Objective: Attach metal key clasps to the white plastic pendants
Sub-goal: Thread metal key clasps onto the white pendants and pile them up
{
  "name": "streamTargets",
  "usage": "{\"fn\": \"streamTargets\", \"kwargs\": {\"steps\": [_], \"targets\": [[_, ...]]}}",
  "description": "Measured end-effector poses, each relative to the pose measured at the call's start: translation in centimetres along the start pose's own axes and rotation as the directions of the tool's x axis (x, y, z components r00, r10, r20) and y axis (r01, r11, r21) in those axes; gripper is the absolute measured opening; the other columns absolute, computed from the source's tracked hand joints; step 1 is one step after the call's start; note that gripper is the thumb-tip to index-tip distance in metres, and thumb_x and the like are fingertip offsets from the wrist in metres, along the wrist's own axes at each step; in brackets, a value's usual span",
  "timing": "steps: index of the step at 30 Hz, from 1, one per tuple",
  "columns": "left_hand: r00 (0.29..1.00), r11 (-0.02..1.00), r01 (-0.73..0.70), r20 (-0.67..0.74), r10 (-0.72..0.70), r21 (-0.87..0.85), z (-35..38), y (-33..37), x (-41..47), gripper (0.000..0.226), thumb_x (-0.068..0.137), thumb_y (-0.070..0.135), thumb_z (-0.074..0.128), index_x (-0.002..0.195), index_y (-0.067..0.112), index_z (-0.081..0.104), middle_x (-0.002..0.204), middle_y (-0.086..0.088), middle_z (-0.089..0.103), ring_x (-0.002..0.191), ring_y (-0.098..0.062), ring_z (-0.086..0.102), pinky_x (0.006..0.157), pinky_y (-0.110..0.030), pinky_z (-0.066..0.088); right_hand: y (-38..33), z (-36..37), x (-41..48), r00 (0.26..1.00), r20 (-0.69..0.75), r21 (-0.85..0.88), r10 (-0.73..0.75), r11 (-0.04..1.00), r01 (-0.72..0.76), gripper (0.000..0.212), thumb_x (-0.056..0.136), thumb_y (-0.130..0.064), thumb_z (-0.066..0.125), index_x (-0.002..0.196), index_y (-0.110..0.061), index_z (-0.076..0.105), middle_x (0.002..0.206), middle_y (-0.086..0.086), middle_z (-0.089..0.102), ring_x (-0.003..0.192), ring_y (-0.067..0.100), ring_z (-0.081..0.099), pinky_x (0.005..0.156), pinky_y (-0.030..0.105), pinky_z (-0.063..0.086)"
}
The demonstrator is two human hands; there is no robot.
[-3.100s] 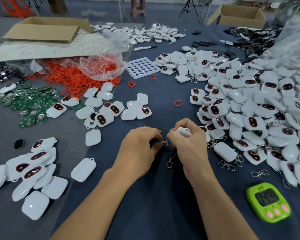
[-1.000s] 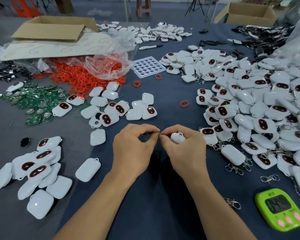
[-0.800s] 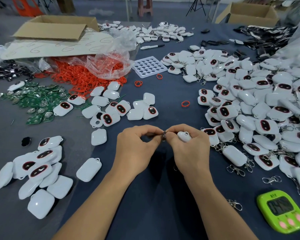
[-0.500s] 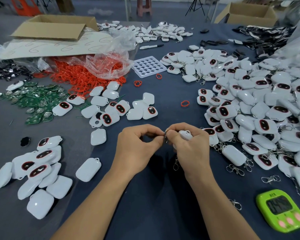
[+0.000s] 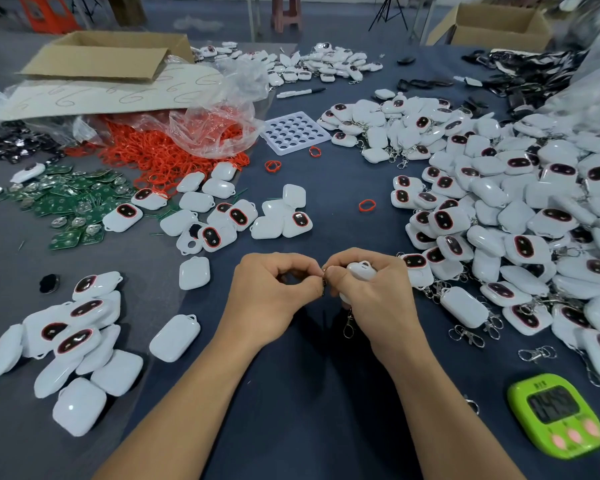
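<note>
Both hands meet over the dark blue table near its middle front. My right hand (image 5: pixel 371 296) grips a white plastic pendant (image 5: pixel 361 270), whose top loop peeks out above the fingers. My left hand (image 5: pixel 274 296) pinches the small ring of a metal key clasp (image 5: pixel 349 326) right where the thumbs touch. The clasp's hook hangs below my right hand. Loose pendants (image 5: pixel 174 337) lie to the left. A big heap of pendants with clasps attached (image 5: pixel 506 216) fills the right side.
A green timer (image 5: pixel 556 414) sits at the front right, with spare clasps (image 5: pixel 537 353) near it. Red rubber rings (image 5: pixel 160 157) spill from a plastic bag at the back left, next to green circuit boards (image 5: pixel 63 202), a white tray (image 5: pixel 293 131) and a cardboard box (image 5: pixel 101 55).
The hands have stayed joined and kept working the ring at the pendant's loop. The clasp hook, hidden a second ago, now dangles below my right hand.
</note>
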State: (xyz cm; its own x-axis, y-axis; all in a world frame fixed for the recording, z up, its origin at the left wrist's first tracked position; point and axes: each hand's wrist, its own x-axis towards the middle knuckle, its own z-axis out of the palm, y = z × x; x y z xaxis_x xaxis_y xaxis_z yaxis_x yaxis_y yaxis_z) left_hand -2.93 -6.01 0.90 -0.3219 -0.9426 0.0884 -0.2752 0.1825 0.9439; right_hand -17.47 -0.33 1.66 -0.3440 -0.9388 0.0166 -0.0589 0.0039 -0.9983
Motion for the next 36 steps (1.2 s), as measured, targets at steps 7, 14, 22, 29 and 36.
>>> {"fn": "streamTargets", "kwargs": {"steps": [7,14,22,29,36], "targets": [[0.994,0.999,0.041,-0.104,-0.038,0.029,0.2,0.1,0.0,0.013,0.065,0.024,0.066,0.068,0.033,0.075,0.05,0.01,0.054,0.047,-0.003,0.04,0.047,-0.015,0.034,0.0,0.6,-0.3,1.0,-0.001,-0.063,0.025,0.998,-0.025,0.026,0.08,-0.012,0.07,0.093,-0.034,0.074,0.063,0.001,0.063,0.057,0.011,0.051,0.052,0.022,0.044],[0.955,0.78,-0.02,-0.218,0.199,0.626,0.5,0.0,-0.4,0.004,0.07,0.041,0.067,0.073,0.04,0.066,0.056,0.009,0.052,0.063,-0.008,0.047,0.055,-0.019,0.027,0.3,0.2,-0.2,1.0,-0.018,-0.106,-0.024,0.994,0.022,0.025,0.075,-0.007,0.054,0.083,-0.03,0.057,0.083,-0.001,0.071,0.055,0.006,0.046,0.048,0.019,0.04],[0.997,0.757,-0.073,0.023,0.077,0.649,0.5,-0.6,0.3,0.008,0.079,0.041,0.07,0.086,0.038,0.069,0.068,0.016,0.065,0.073,-0.007,0.056,0.065,-0.021,0.042,1.1,-0.1,0.1,0.99,-0.137,-0.132,-0.036,0.991,0.018,0.034,0.094,-0.01,0.065,0.101,-0.041,0.055,0.082,0.001,0.066,0.055,0.006,0.05,0.051,0.015,0.043],[0.996,0.788,-0.054,0.085,0.002,0.613,0.1,-0.7,0.7,0.009,0.081,0.039,0.069,0.076,0.043,0.064,0.069,0.04,0.055,0.069,0.002,0.054,0.062,-0.023,0.037,1.8,-0.8,0.2,0.994,-0.096,-0.287,-0.054,0.958,0.025,0.028,0.093,-0.014,0.065,0.102,-0.04,0.072,0.097,-0.018,0.072,0.089,0.006,0.065,0.073,0.012,0.046],[0.994,0.79,-0.048,0.106,-0.021,0.611,-0.1,-0.4,0.9,0.012,0.08,0.039,0.066,0.073,0.049,0.063,0.069,0.038,0.055,0.064,0.0,0.053,0.057,-0.025,0.033,2.1,-0.7,0.4,0.997,-0.035,-0.408,-0.068,0.912,0.048,0.035,0.101,-0.022,0.061,0.117,-0.053,0.063,0.105,-0.019,0.07,0.097,-0.001,0.061,0.08,0.012,0.045]]}}
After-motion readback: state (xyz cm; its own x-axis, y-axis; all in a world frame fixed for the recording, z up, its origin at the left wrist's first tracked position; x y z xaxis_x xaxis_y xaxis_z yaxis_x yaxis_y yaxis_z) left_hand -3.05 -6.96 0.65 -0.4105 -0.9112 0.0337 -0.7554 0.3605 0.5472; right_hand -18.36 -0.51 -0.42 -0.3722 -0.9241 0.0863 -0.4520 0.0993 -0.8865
